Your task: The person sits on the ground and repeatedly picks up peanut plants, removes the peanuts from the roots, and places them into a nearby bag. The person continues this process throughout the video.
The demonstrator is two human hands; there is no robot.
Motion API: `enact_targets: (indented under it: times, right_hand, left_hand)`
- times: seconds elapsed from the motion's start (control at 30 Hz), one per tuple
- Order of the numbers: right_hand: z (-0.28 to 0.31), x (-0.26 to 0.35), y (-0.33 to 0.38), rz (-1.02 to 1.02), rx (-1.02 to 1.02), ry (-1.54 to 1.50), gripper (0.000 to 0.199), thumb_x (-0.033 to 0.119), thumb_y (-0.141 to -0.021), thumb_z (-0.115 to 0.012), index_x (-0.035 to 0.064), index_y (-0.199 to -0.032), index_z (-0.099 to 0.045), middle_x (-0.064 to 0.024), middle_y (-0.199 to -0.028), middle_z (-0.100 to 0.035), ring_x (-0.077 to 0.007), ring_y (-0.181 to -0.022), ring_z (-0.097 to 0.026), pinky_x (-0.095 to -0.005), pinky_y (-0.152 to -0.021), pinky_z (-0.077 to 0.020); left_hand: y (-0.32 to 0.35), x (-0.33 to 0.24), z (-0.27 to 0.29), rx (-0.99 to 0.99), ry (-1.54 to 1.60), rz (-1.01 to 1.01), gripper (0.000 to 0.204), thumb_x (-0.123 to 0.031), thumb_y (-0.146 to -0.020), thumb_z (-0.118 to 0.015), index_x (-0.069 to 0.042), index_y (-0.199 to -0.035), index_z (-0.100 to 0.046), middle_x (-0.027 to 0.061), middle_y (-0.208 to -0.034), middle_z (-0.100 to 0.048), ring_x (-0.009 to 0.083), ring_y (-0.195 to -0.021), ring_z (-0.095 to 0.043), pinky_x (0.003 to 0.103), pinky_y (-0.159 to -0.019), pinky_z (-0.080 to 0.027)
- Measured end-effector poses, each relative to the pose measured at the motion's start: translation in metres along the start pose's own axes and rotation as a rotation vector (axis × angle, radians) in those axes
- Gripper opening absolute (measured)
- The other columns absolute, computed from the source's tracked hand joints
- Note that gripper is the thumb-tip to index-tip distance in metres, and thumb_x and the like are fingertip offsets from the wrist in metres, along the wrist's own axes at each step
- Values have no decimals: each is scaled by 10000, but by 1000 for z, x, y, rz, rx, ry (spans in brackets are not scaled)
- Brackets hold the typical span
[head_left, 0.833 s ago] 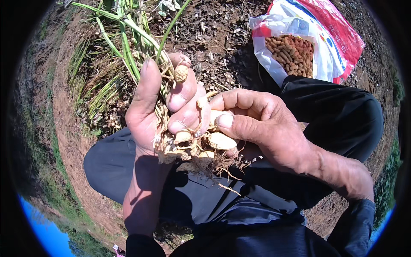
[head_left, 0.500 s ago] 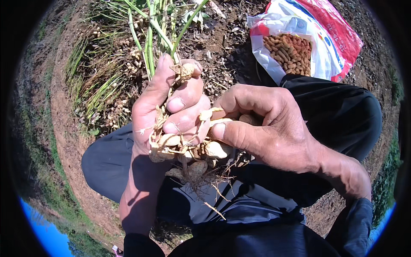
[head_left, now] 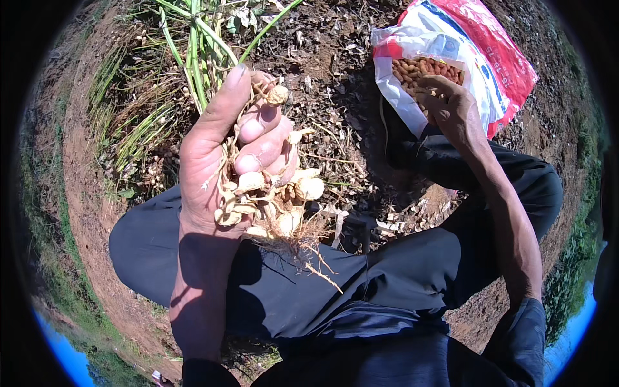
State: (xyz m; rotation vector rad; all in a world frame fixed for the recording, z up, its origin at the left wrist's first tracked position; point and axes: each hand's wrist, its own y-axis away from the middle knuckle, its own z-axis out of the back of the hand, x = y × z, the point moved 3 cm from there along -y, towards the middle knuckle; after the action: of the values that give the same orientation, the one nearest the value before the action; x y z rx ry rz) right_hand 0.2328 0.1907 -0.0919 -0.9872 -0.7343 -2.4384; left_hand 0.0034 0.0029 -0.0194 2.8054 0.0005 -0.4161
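My left hand [head_left: 242,138] is closed around the lower stems of a peanut plant [head_left: 205,55]. Pale peanuts [head_left: 309,188] and thin, tangled roots [head_left: 306,242] dangle below its fingers, and one peanut sticks out above the index finger. Far to the right, my right hand [head_left: 451,109] reaches to the mouth of a white and red plastic bag [head_left: 412,100]. Its fingers are curled over the heap of brown peanuts [head_left: 429,66] inside. What those fingers hold, if anything, is too small and shaded to make out.
Uprooted peanut plants [head_left: 138,122] with pods lie piled on the ground at the left. My legs in dark trousers [head_left: 412,258] are bent below the hands. Dry leaves [head_left: 316,90] litter the brown soil between the pile and the bag.
My right hand has left the peanut cluster beside my left hand and moved up and right to the bag. My left hand, still gripping the plant, has shifted slightly left.
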Motion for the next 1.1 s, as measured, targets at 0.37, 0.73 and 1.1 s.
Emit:
enact_targets:
  times: [0.37, 0.73, 1.1]
  right_hand:
    - [-6, 88, 46, 442, 11, -213, 229, 210, -930, -674, 2, -1023, -650, -89, -850, -674, -135, -796, -666, -264, -699, -518]
    - [-45, 138, 80, 701, 146, -205, 387, 103, -775, -799, -48, -1089, -631, -171, -1033, -613, -222, -842, -654, -307, -691, -543]
    - [-46, 143, 77, 796, 170, 123, 174, 117, -802, -655, 53, -886, -518, -94, -743, -522, -283, -654, -581, -390, -541, -477]
  left_hand:
    - [-12, -4, -22, -66, 20, 9, 354, -318, -1031, -461, -87, -786, -569, -17, -567, -457, 105, -457, -449, 275, -482, -402]
    - [-5, -1, -12, -28, -128, -136, 274, -311, -1031, -464, -91, -1052, -626, -3, -649, -482, 107, -454, -452, 279, -455, -429]
    - [-6, 9, -4, -250, 46, 160, 390, -472, -1010, -472, -98, -898, -477, -11, -663, -453, 82, -481, -419, 217, -460, -370]
